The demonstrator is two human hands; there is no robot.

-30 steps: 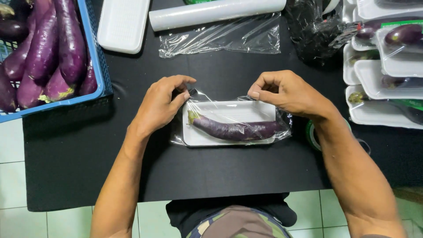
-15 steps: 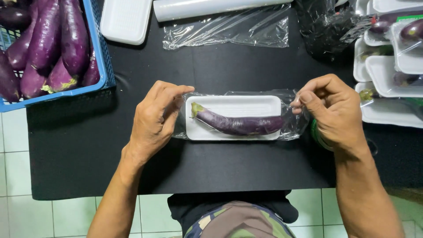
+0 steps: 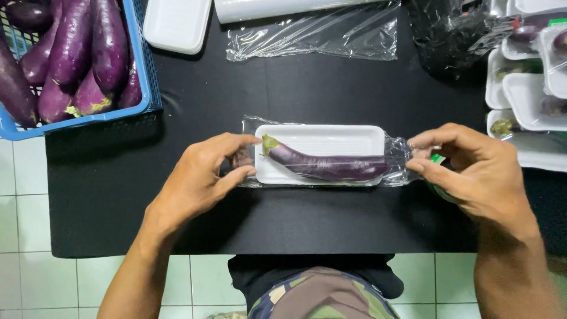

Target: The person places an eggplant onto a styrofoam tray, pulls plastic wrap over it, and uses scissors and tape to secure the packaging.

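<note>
A long purple eggplant (image 3: 331, 165) lies in a white foam tray (image 3: 322, 139) on the black mat, covered by clear plastic wrap (image 3: 398, 158). My left hand (image 3: 201, 177) grips the tray's left end, thumb and fingers pinching the wrap there. At the tray's right end my right hand (image 3: 472, 171) pinches the loose wrap and holds it stretched outward.
A blue basket (image 3: 142, 71) of several purple eggplants sits at the back left. An empty white tray (image 3: 177, 23) and a roll of wrap (image 3: 277, 7) with a sheet pulled out (image 3: 313, 35) lie behind. Wrapped trays (image 3: 525, 88) stack at the right, beside a crumpled dark bag (image 3: 449, 35).
My hands have moved from above the tray out to its two ends. The right hand has drawn the wrap away to the right.
</note>
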